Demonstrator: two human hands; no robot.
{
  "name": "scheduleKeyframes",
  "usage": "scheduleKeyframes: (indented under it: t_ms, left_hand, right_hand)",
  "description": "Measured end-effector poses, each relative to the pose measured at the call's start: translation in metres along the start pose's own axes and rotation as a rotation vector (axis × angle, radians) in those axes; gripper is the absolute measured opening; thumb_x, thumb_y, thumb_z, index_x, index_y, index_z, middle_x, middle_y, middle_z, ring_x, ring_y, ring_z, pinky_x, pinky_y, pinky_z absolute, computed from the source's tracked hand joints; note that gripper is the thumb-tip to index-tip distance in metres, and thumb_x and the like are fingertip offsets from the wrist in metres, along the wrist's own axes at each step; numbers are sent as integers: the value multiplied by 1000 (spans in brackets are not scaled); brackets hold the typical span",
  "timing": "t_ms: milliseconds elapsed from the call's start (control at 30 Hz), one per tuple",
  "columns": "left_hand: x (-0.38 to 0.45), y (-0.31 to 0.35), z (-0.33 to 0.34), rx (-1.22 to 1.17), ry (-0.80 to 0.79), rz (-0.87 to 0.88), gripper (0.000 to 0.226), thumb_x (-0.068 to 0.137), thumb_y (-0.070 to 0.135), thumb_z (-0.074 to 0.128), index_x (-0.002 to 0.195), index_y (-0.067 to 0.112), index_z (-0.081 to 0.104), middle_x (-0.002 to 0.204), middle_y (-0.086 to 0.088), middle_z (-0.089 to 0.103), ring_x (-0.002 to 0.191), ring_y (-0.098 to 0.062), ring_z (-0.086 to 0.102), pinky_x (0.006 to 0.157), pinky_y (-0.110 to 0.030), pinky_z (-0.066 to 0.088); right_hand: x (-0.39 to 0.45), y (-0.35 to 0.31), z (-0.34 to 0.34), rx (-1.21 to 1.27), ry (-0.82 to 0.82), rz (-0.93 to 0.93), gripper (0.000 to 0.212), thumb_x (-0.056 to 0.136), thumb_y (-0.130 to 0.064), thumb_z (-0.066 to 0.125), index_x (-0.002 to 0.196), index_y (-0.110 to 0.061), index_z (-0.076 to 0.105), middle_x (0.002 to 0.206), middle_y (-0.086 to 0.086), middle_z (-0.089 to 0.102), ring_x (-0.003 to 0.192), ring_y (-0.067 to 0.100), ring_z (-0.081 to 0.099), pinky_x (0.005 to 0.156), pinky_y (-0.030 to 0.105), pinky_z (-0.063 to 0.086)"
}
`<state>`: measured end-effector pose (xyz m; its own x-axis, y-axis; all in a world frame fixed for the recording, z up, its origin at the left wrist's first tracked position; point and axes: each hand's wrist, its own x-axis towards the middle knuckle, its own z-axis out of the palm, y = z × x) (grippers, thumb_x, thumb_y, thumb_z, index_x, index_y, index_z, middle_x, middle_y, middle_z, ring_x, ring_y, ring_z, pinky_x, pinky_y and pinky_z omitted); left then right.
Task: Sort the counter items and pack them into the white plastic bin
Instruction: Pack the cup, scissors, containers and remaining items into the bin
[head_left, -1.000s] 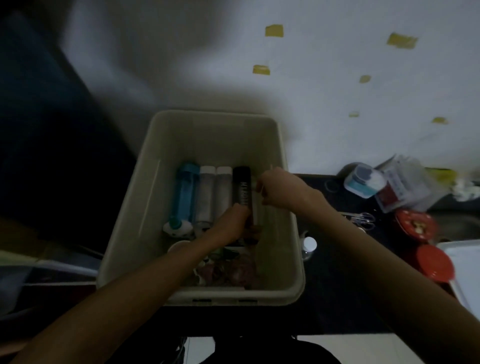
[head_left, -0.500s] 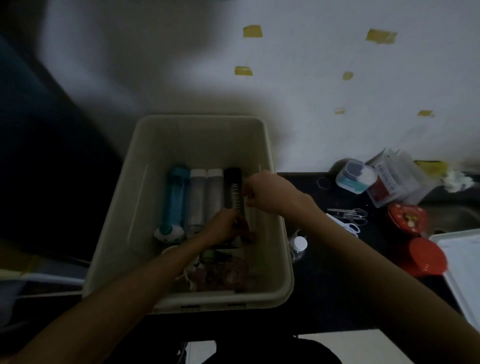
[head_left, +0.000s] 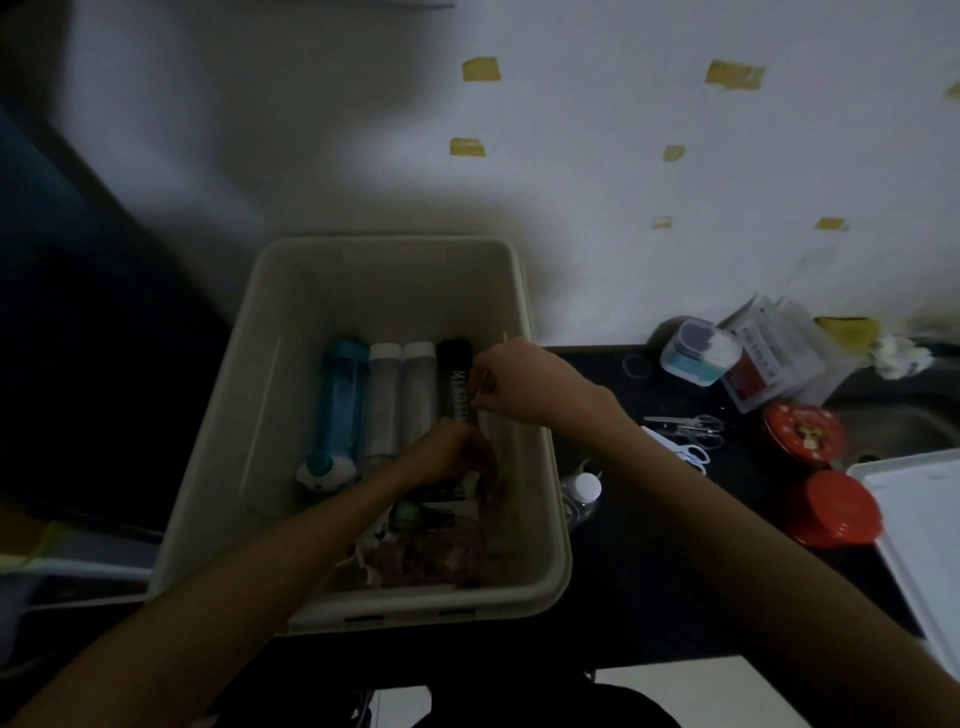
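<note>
The white plastic bin (head_left: 270, 395) sits on the dark counter's left end. Inside lie a blue bottle (head_left: 340, 400), two clear bottles with white caps (head_left: 400, 400) and a black bottle (head_left: 454, 379) side by side. Both my hands are inside the bin at its right side. My left hand (head_left: 447, 454) has curled fingers at the black bottle's near end; what it grips is hidden. My right hand (head_left: 519, 382) pinches something thin and pale beside the black bottle. Small mixed items (head_left: 431, 545) fill the bin's near end.
Right of the bin, the black counter (head_left: 649, 571) holds a small white-capped bottle (head_left: 584, 491), scissors (head_left: 685, 428), a teal-and-white tub (head_left: 698, 353), packets (head_left: 774, 348), two red lids (head_left: 826, 506) and a white tray (head_left: 924, 540). The white wall stands behind.
The view has shifted a little. Both hands stay in the bin at the black bottle, with only small finger movements.
</note>
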<state>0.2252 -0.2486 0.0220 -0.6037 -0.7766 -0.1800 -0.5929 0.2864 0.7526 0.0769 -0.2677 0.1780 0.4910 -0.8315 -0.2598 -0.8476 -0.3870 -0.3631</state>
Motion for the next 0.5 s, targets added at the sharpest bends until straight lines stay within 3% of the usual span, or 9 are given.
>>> scheduleKeyframes:
  t_ms: [167, 300, 433, 500]
  left_hand:
    - [0, -1, -8, 6, -43, 41, 11, 85, 11, 72, 91, 19, 79, 101, 6, 74, 92, -6, 69, 85, -22, 54]
    - [1, 2, -11, -13, 3, 50, 10, 85, 11, 73, 92, 16, 78, 98, 11, 72, 90, 1, 65, 82, -12, 49]
    - [-2, 5, 1, -48, -63, 68, 10, 86, 9, 72, 94, 11, 77, 101, 5, 73, 91, 1, 66, 85, -15, 51]
    - [-1, 3, 2, -63, -66, 33, 11, 87, 9, 71, 95, 13, 77, 99, 11, 71, 89, 7, 65, 84, -13, 49]
  right_hand:
    - [-5, 3, -6, 24, 17, -18, 19, 91, -21, 65, 108, -17, 71, 100, -1, 71, 87, 14, 68, 83, 36, 58]
    - [-6, 4, -6, 19, 27, -27, 20, 91, -22, 64, 109, -17, 70, 101, 0, 71, 87, 15, 68, 82, 36, 59]
    - [-4, 4, -5, 12, 10, -14, 20, 91, -21, 64, 110, -17, 69, 101, 1, 70, 88, 16, 68, 83, 37, 59]
    - [-5, 5, -5, 14, 10, -18, 20, 91, -23, 64, 109, -16, 69, 100, 1, 70, 88, 16, 68, 83, 37, 59]
